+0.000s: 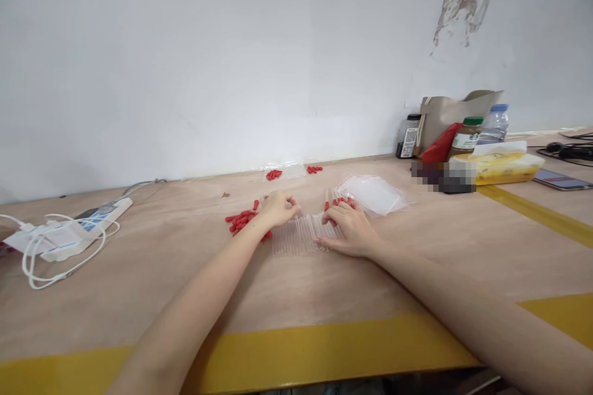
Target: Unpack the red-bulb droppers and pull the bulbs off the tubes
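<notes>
A row of thin clear tubes (296, 236) lies side by side on the table in front of me. My left hand (278, 208) is over the far left end of the row, its fingers curled together; whatever may be between them is hidden. My right hand (348, 228) rests at the row's right end, thumb and fingers apart, fingertips on or just above the tubes. Left of the tubes is a loose heap of small red bulb-shaped caps (241, 220), partly behind my left forearm. Just beyond my right hand, several tubes with red caps (337, 201) lie together.
Clear plastic bags (373, 193) lie behind my right hand. Near the wall are two small groups of red caps (273, 174). A power strip (88, 231) with white cables stands left. On the right are a tissue pack (498, 166), a jar (467, 136), a bottle (496, 123) and a phone (561, 179).
</notes>
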Tool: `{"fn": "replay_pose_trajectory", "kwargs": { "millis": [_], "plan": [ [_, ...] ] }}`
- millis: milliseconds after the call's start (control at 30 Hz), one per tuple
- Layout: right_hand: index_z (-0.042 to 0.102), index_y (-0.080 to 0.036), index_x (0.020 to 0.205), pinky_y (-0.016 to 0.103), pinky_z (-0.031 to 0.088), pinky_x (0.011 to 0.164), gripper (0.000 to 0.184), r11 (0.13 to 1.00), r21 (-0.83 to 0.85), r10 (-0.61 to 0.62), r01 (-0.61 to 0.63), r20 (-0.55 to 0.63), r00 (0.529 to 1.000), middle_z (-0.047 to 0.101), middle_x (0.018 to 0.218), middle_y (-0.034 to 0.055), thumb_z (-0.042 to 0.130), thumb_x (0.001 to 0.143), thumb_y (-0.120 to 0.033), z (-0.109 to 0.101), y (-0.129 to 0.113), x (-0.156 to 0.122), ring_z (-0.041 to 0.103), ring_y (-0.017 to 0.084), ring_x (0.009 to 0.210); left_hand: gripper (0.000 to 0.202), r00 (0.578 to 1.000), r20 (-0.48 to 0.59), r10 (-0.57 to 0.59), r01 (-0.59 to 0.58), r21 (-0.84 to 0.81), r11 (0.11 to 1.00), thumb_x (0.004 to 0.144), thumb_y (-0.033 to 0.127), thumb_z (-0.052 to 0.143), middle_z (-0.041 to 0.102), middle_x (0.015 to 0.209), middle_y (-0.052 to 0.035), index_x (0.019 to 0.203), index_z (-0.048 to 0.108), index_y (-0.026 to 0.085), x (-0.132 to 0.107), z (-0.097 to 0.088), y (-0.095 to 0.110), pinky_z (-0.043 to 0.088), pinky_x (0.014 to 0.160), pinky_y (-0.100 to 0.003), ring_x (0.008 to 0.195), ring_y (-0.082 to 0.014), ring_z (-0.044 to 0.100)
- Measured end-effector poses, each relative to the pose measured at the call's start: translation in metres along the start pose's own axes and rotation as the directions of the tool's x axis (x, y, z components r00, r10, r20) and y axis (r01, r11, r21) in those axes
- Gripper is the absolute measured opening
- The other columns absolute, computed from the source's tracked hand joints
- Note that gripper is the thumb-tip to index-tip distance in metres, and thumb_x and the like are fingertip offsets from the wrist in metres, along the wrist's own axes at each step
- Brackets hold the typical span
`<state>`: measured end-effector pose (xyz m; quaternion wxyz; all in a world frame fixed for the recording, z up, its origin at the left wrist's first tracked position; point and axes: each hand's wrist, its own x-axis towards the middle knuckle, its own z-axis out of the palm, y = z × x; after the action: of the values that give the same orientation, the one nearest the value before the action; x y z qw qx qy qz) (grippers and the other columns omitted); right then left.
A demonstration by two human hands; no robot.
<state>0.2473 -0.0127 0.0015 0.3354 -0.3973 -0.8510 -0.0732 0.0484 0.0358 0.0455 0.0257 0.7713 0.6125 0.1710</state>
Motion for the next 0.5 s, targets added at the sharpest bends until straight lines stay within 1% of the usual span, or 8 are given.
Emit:
{"fn": "replay_pose_trajectory", "kwargs": {
  "millis": [133,233,367,500],
  "plan": [
    [0.047,-0.019,0.07,0.031,0.026,0.073,0.05,1.0,0.019,-0.023,0.022,0.105,0.994,0.054,0.068,-0.0007,0.056,0.06,-0.067,-0.012,0.013,-0.004,0.048,0.015,0.07,0.03,0.992,0.118,-0.044,0.048,-0.032,0.998,0.07,0.051,0.051,0.066,0.078,-0.0002,0.072,0.062,0.023,0.024,0.016,0.033,0.033,0.086,-0.041,0.082,-0.0207,0.058],
    [0.045,-0.019,0.067,0.032,0.026,0.073,0.055,0.999,0.014,-0.047,0.045,0.147,0.988,0.053,0.065,-0.0014,0.056,0.053,-0.072,-0.012,0.016,-0.006,0.047,0.016,0.068,0.041,0.978,0.188,-0.096,0.103,-0.029,0.994,0.067,0.06,0.048,0.066,0.074,-0.0019,0.069,0.062,0.022,0.04,0.028,0.05,0.031,0.089,-0.044,0.08,-0.0219,0.059],
    [0.044,-0.019,0.065,0.033,0.026,0.075,0.059,0.996,0.001,-0.088,0.088,0.116,0.989,0.056,0.068,0.0002,0.055,0.049,-0.075,-0.004,0.013,-0.006,0.048,0.017,0.072,0.044,0.951,0.266,-0.158,0.159,0.015,0.987,0.059,0.063,0.054,0.067,0.079,-0.0072,0.066,0.063,0.02,0.055,0.038,0.061,0.027,0.091,-0.049,0.091,-0.0286,0.056],
    [0.045,-0.018,0.064,0.033,0.025,0.075,0.058,0.994,-0.035,-0.097,0.1,0.097,0.991,0.056,0.066,0.0004,0.053,0.052,-0.075,0.002,0.012,-0.005,0.048,0.016,0.071,0.042,0.926,0.317,-0.207,0.201,0.053,0.978,0.055,0.061,0.058,0.067,0.085,-0.0089,0.063,0.063,0.02,0.065,0.042,0.064,0.022,0.093,-0.053,0.097,-0.0318,0.053]
  ]
}}
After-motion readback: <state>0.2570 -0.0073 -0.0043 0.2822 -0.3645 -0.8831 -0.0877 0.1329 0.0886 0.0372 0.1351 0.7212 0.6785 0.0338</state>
